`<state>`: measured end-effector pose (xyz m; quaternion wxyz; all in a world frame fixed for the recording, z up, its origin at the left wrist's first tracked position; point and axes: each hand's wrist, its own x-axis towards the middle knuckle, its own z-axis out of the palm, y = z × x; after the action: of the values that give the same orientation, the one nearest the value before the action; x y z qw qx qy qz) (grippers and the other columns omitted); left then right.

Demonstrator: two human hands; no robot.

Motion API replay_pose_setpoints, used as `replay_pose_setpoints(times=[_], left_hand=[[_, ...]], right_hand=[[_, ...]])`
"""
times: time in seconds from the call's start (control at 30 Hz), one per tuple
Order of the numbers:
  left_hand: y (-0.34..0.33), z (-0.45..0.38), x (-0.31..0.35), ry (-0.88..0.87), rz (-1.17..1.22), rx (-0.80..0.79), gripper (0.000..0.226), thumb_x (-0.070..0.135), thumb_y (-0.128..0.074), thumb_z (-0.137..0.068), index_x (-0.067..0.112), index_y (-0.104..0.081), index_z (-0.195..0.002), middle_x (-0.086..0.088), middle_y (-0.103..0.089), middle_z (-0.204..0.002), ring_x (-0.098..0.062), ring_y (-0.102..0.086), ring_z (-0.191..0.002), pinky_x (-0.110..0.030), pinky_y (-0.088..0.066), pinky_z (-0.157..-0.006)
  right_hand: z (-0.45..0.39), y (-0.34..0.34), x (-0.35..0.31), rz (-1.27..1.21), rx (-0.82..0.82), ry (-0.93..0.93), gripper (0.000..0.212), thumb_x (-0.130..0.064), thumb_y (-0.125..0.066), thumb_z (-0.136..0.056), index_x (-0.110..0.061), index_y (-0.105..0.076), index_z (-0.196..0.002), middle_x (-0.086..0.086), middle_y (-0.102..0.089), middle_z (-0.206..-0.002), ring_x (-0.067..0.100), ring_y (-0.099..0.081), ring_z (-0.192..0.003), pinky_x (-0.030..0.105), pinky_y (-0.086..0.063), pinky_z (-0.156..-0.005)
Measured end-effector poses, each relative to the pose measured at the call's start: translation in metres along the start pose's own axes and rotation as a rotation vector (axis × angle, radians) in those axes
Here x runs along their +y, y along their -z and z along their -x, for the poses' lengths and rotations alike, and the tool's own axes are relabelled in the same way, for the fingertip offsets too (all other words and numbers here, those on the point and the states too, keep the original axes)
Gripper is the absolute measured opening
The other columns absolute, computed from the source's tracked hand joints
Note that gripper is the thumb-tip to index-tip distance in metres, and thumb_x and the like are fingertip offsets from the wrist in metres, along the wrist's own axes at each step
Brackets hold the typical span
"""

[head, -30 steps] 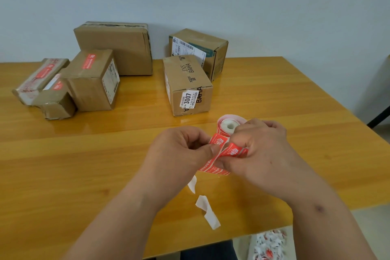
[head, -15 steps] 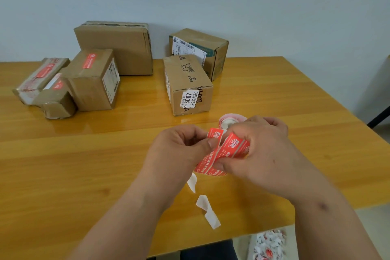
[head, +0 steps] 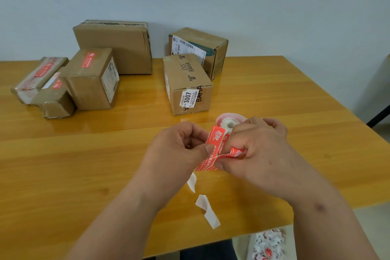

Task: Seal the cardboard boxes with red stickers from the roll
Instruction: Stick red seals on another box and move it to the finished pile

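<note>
Peeling went best slowly: left hand (head: 181, 145) pinched the red sticker (head: 215, 139); right hand (head: 259, 150) gripped the roll (head: 229, 121) just behind it.

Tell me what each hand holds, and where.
Left hand pinches the red sticker at its left edge; right hand grips the sticker strip beside the roll.

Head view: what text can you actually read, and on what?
"JNS BAHA": top of the near brown cardboard box.
"3007": white label on its front.
"BAHA": beside that label.
White characters on the red sticker, the white shipping label on the rear box and the side label: unreadable.
</note>
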<state>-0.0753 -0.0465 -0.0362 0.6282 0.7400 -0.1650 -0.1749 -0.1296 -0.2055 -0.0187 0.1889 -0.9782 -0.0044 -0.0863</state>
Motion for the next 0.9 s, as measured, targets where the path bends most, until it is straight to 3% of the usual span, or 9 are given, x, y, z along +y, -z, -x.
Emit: replay_pose_setpoints(times=[0.13, 0.33, 0.63, 0.83, 0.9], left_hand=[[-0.003, -0.001, -0.002, 0.022, 0.074, 0.038, 0.007, 0.009, -0.072, -0.083, 0.015, -0.07, -0.088, -0.011, -0.073, -0.081, -0.034, -0.07, -0.08, -0.046, -0.057, -0.074], [-0.008, 0.001, -0.001, -0.017, 0.041, 0.056, 0.008, 0.01, -0.072, -0.084, 0.019, -0.072, -0.086, -0.003, -0.074, -0.078, -0.023, -0.071, -0.078, -0.038, -0.059, -0.071], [0.0, 0.006, 0.006, -0.011, -0.124, -0.087, 0.018, 0.021, -0.076, -0.081, 0.028, -0.069, -0.097, 0.0, -0.074, -0.082, -0.022, -0.07, -0.082, -0.046, -0.056, -0.081], [-0.001, 0.007, 0.008, -0.058, -0.187, -0.075, 0.013, 0.021, -0.074, -0.082, 0.027, -0.069, -0.093, 0.003, -0.074, -0.08, -0.017, -0.069, -0.077, -0.037, -0.056, -0.072], [-0.001, 0.005, 0.006, -0.055, -0.178, -0.053, 0.012, 0.019, -0.072, -0.084, 0.027, -0.068, -0.092, 0.003, -0.074, -0.077, -0.018, -0.069, -0.075, -0.036, -0.055, -0.072]], right_hand=[[0.0, -0.001, -0.001, 0.022, 0.037, -0.006, 0.034, -0.062, -0.067, -0.07, -0.028, -0.071, -0.074, -0.014, -0.06, -0.078, 0.0, -0.041, -0.098, 0.041, -0.011, -0.106], [-0.002, 0.002, -0.004, 0.021, -0.028, -0.043, 0.03, -0.065, -0.067, -0.066, -0.039, -0.073, -0.078, -0.016, -0.064, -0.079, -0.001, -0.039, -0.106, 0.044, -0.007, -0.11], [-0.002, 0.0, -0.001, 0.13, -0.055, -0.042, 0.032, -0.054, -0.064, -0.078, -0.026, -0.063, -0.065, -0.012, -0.063, -0.079, 0.0, -0.037, -0.11, 0.043, -0.002, -0.111], [-0.002, 0.002, -0.003, 0.142, -0.046, -0.029, 0.036, -0.053, -0.065, -0.078, -0.027, -0.054, -0.056, -0.012, -0.061, -0.077, -0.001, -0.038, -0.11, 0.043, -0.003, -0.111], [-0.002, 0.002, -0.004, 0.146, -0.041, -0.018, 0.033, -0.056, -0.065, -0.077, -0.027, -0.062, -0.062, -0.013, -0.062, -0.076, -0.001, -0.038, -0.108, 0.043, -0.004, -0.111]])
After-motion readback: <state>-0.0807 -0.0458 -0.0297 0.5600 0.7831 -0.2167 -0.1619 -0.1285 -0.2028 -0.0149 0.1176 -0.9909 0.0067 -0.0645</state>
